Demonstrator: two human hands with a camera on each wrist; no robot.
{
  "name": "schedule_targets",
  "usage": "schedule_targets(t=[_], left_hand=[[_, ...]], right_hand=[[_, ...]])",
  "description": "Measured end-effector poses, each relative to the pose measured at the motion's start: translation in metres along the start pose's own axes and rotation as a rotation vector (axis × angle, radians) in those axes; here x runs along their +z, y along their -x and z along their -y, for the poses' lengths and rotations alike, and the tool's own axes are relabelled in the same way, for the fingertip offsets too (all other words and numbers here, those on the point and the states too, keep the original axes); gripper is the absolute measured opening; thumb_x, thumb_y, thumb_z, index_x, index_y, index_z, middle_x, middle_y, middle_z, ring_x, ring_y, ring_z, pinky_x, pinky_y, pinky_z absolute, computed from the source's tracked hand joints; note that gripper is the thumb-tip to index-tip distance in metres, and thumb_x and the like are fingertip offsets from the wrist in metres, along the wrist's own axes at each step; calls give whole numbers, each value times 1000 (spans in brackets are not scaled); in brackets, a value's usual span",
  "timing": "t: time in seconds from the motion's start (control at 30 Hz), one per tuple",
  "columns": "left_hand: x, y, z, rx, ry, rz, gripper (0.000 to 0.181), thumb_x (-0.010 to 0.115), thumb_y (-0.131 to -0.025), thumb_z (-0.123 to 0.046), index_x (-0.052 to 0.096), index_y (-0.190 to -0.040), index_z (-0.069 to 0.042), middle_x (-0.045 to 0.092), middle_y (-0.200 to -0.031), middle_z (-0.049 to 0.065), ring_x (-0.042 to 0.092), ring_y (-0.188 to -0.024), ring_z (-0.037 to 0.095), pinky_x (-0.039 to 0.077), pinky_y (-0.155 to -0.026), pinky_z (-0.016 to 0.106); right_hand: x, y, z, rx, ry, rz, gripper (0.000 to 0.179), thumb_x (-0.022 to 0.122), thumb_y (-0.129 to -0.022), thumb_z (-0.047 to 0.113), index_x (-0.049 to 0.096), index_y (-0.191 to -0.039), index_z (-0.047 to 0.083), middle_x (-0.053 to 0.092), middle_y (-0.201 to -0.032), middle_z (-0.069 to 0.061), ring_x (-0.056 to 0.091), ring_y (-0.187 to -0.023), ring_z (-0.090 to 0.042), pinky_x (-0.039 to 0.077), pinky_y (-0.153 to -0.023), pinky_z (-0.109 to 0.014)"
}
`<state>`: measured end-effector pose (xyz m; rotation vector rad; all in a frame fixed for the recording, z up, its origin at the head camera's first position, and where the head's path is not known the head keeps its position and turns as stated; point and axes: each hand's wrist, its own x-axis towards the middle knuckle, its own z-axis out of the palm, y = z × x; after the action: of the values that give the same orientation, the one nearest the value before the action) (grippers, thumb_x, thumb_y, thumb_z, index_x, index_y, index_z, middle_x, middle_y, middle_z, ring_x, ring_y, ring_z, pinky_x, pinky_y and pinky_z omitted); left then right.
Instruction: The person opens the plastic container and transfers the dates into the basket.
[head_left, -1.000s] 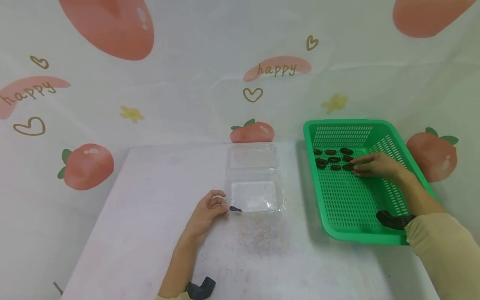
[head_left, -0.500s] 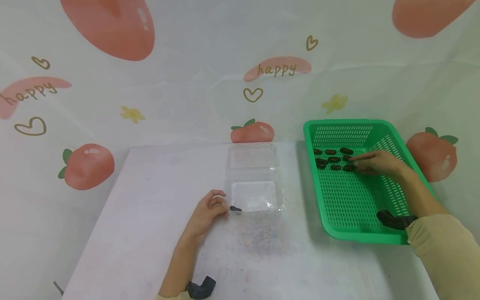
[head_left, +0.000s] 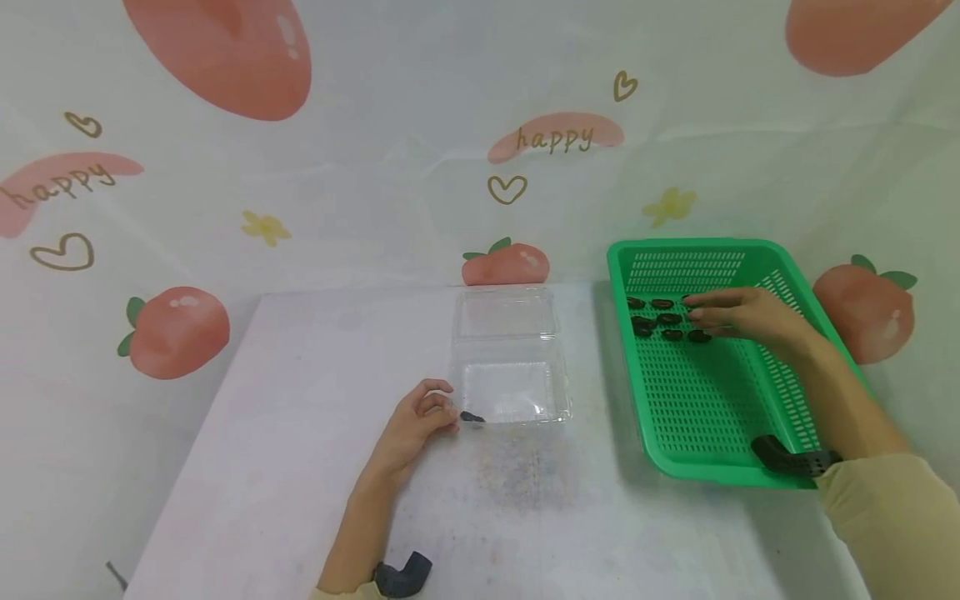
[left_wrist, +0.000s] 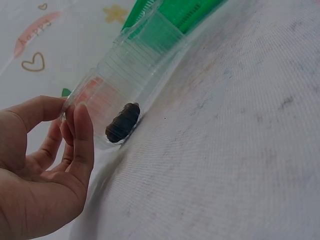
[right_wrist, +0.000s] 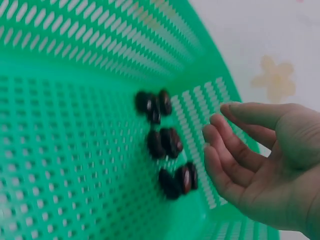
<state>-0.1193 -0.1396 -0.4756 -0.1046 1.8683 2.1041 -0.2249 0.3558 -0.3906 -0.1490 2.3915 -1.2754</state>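
Note:
My left hand (head_left: 415, 421) pinches the left wall of a clear plastic clamshell box (head_left: 510, 387) between thumb and fingers. One dark, wrinkled date (left_wrist: 123, 123) lies inside it, at the front left corner. Over the green plastic basket (head_left: 697, 408) on the right, my right hand (head_left: 757, 315) hovers with fingers loosely spread and holding nothing. Below and beside those fingers, several dates (head_left: 667, 318) lie in rough rows on the basket floor towards the back left. In the head view the right hand covers some of them; the right wrist view shows them a little blurred.
The box's lid (head_left: 504, 313) lies folded back behind its base. A white table (head_left: 322, 417) carries both box and basket. Behind them hangs a white backdrop cloth (head_left: 390, 167) printed with peaches and hearts. Each wrist wears a black mount (head_left: 405, 575).
My right hand has moved back and slightly up from the nearest row of dates, its fingers now over the farther rows. My left hand keeps its place on the box.

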Motion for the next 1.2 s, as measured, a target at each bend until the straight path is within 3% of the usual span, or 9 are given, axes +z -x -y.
schedule_targets(t=[0.17,0.3,0.47,0.67,1.0,1.2], left_hand=[[0,-1,0,4,-1,1,42,66,-90,2,47,-128,2,53,-90,5,62,-81,20,57,-81,33],[0,0,0,5,3,-1,42,65,-89,3,48,-127,2,53,-89,5,62,-80,20,57,-80,33],[0,0,0,0,9,-8,42,65,-88,4,49,-127,3,53,-89,5,61,-79,20,57,-79,32],[0,0,-2,4,11,-16,42,64,-88,5,49,-127,3,54,-89,5,62,-79,20,57,-79,32],[2,-1,-2,4,11,-18,42,65,-87,5,50,-126,3,54,-88,5,62,-78,20,57,-79,33],[3,0,-3,5,20,-14,42,64,-87,6,49,-126,4,54,-87,5,62,-78,20,57,-79,32]], right_hand=[[12,6,21,-57,-89,-33,54,59,-101,28,46,-144,-1,59,-131,2,63,-104,-1,53,-94,-26],[24,10,36,-101,-151,-68,47,61,-100,26,53,-139,1,65,-120,12,65,-104,-6,54,-89,-24],[47,15,55,-128,-156,-78,42,62,-99,31,59,-134,9,66,-121,9,65,-104,-9,54,-87,-25],[78,15,74,-177,-218,-31,44,63,-99,28,58,-134,2,67,-120,-2,65,-106,-16,54,-91,-31],[126,5,98,-223,-264,-28,36,64,-98,21,62,-126,0,69,-113,-9,69,-98,-17,57,-85,-30],[154,4,108,-239,-336,-12,29,64,-98,18,65,-123,3,68,-111,-10,67,-100,-25,56,-89,-36]])
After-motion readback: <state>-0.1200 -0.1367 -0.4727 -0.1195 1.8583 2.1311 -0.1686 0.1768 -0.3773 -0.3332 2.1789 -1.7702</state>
